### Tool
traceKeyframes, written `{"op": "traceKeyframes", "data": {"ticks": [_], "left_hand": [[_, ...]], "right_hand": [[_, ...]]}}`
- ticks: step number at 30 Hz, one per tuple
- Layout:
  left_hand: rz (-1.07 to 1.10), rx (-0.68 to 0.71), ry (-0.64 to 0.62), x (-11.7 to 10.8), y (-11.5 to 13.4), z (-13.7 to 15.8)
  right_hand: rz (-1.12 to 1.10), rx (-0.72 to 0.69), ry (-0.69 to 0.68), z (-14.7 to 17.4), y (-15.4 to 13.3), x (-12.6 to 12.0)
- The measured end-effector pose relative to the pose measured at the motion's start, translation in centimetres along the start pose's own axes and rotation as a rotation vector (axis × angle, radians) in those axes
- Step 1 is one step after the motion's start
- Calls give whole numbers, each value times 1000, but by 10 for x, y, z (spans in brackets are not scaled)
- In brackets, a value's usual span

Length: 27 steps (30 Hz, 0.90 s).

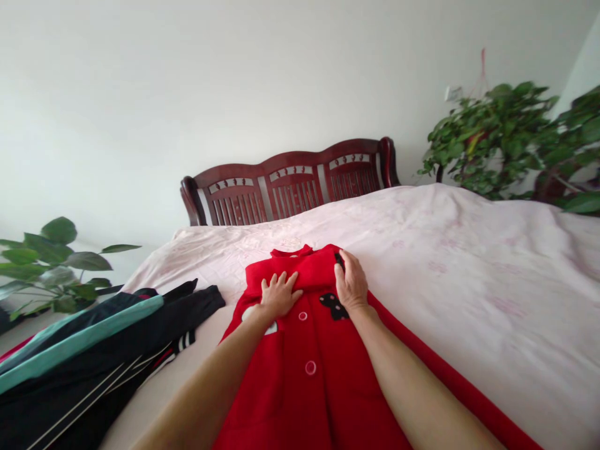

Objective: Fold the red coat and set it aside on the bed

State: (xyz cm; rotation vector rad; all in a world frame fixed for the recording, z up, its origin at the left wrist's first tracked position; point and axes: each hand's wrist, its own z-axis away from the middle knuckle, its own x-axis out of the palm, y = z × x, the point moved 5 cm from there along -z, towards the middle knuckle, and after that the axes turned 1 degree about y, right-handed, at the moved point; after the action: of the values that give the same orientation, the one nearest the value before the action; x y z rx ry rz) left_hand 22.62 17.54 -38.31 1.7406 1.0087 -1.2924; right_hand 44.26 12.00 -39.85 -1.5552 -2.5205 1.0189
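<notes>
A red buttoned coat (300,387) lies front up on the bed, with its upper part folded over in a band near the collar. Two round buttons show down its front, and a black polka-dot bow patch (334,306) sits on the right side of the chest. A white patch is partly covered by my left forearm. My left hand (280,294) rests open on the folded band, its fingers spread. At the coat's upper right edge, my right hand (352,282) is closed on the fabric, beside a small black part; some fingertips are hidden.
A pale floral sheet (431,250) covers the bed. Dark and teal clothes (117,331) lie in a pile at the left. Behind the bed stands a dark wooden chair back (290,184) against the wall. Leafy plants (506,137) fill the right, with another plant (59,262) at left.
</notes>
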Motion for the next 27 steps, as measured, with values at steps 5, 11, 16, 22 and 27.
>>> {"op": "traceKeyframes", "data": {"ticks": [5,11,16,22,27], "left_hand": [[-23,81,-50,17,5,22],[-30,117,-70,5,-25,79],[-50,-81,-92,-4,-79,157],[-81,-224,-135,-15,-106,226],[-51,-244,-175,-32,-99,261]], "right_hand": [[225,166,-192,4,20,13],[293,256,-293,5,34,23],[347,287,-424,9,35,25],[399,317,-601,28,35,7],[265,220,-783,23,31,-36]]}}
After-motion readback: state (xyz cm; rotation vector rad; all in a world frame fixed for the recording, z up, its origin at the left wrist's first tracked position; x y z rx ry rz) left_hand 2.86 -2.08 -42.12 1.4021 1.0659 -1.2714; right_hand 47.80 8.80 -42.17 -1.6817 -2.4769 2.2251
